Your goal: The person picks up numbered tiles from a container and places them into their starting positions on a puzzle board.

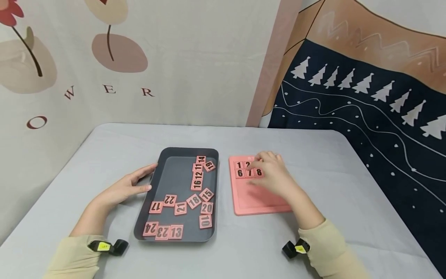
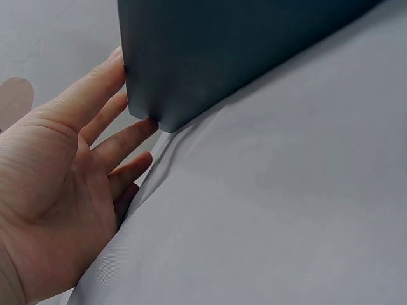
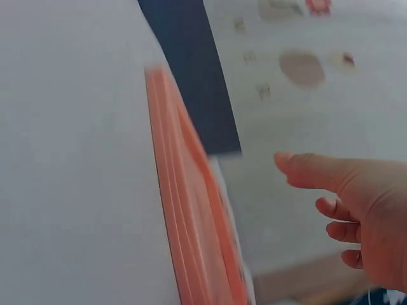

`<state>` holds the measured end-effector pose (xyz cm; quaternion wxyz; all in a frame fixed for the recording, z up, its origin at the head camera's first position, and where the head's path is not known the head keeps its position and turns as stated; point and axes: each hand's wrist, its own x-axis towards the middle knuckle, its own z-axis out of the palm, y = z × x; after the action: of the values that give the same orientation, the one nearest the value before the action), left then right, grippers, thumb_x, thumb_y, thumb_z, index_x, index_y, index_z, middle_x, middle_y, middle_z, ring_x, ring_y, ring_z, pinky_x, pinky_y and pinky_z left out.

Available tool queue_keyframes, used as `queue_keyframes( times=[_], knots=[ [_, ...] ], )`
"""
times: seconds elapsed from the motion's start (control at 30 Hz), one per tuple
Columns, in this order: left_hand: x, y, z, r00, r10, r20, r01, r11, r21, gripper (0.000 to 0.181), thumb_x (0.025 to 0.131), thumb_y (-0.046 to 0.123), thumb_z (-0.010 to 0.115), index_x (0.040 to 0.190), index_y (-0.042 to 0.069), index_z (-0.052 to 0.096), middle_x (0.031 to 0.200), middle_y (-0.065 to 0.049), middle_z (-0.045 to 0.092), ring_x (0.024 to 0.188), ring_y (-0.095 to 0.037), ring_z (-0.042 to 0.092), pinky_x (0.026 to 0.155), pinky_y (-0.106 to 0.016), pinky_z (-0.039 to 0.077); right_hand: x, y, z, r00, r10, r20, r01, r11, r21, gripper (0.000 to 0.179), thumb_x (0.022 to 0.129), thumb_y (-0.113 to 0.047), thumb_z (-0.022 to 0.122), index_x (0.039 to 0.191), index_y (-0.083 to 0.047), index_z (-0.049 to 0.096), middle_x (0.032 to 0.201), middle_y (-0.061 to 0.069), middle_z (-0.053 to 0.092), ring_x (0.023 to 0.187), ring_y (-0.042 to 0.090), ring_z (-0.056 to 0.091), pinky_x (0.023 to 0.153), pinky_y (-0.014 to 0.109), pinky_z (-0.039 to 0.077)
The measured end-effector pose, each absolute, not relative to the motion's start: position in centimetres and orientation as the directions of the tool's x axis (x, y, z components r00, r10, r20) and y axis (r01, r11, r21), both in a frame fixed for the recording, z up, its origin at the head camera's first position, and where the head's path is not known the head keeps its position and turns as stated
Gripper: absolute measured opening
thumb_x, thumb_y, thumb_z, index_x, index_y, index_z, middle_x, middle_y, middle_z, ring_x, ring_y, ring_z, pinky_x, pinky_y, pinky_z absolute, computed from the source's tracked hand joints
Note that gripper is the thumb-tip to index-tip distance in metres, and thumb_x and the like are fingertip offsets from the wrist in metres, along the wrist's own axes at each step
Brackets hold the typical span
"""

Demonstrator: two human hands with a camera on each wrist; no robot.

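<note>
My left hand (image 1: 120,190) is at the left side of a dark grey tray (image 1: 170,168), thumb and fingertips against its wall. In the left wrist view the fingers are extended along the tray's corner. Several pink number tiles (image 1: 180,208) lie scattered in the tray, some turned sideways or upside down. Over the upper part of a pink board (image 1: 258,203) hovers my right hand (image 1: 275,176), hiding part of its rows. Number tiles 1 (image 1: 239,165), 6 (image 1: 239,173), 7 and 8 show on the board. In the right wrist view, nothing shows between the right thumb and fingers.
A pale cloth covers the table (image 1: 313,155). Behind it hangs a light curtain (image 1: 195,77) with flowers and letters, and at the right a dark cloth (image 1: 348,100) with white trees. Both wrists carry small black cameras (image 1: 120,247).
</note>
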<state>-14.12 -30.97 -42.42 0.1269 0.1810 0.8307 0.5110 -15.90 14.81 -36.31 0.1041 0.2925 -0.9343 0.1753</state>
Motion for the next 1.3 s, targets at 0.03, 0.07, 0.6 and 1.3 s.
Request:
queue_keyframes(
  times=[0.03, 0.07, 0.6, 1.3],
  knots=[
    [-14.1, -31.0, -42.4, -0.902, 0.431, -0.026, 0.172, 0.413, 0.894, 0.069, 0.094, 0.015, 0.063, 0.151, 0.005, 0.026, 0.154, -0.018, 0.024, 0.140, -0.041, 0.013, 0.094, -0.005, 0.022, -15.5, 14.1, -36.2, -0.789, -0.533, 0.307, -0.609, 0.746, -0.271, 0.030, 0.069, -0.028, 0.087, 0.095, -0.018, 0.075, 0.097, -0.001, 0.052, 0.096, 0.021, 0.044, 0.087, 0.043, 0.031],
    [-14.1, -31.0, -42.4, -0.902, 0.431, -0.026, 0.173, 0.414, 0.894, 0.069, 0.094, 0.015, 0.063, 0.151, 0.005, 0.026, 0.154, -0.018, 0.024, 0.140, -0.041, 0.013, 0.094, -0.005, 0.022, -15.0, 13.5, -36.1, -0.772, -0.553, 0.314, -0.631, 0.727, -0.271, 0.030, 0.069, -0.029, 0.087, 0.095, -0.019, 0.075, 0.097, -0.003, 0.051, 0.095, 0.019, 0.044, 0.088, 0.043, 0.031],
    [-14.2, -31.1, -42.6, -0.903, 0.429, -0.024, 0.169, 0.406, 0.898, 0.068, 0.094, 0.014, 0.063, 0.151, 0.006, 0.027, 0.154, -0.017, 0.024, 0.140, -0.039, 0.013, 0.095, -0.007, 0.022, -11.2, 5.5, -36.7, -0.579, -0.803, 0.142, -0.812, 0.552, -0.187, 0.038, 0.068, -0.054, 0.080, 0.096, -0.029, 0.073, 0.103, -0.009, 0.048, 0.093, 0.010, 0.037, 0.080, 0.029, 0.030],
    [-14.0, -30.8, -42.3, -0.900, 0.436, -0.002, 0.189, 0.394, 0.899, 0.067, 0.094, 0.013, 0.062, 0.151, 0.005, 0.028, 0.153, -0.020, 0.024, 0.141, -0.033, 0.016, 0.096, -0.008, 0.022, -9.6, 1.5, -37.6, -0.615, -0.788, -0.028, -0.788, 0.615, -0.014, 0.032, 0.058, -0.050, 0.087, 0.063, -0.031, 0.061, 0.085, -0.010, 0.046, 0.085, 0.013, 0.035, 0.072, 0.028, 0.027]
  ],
)
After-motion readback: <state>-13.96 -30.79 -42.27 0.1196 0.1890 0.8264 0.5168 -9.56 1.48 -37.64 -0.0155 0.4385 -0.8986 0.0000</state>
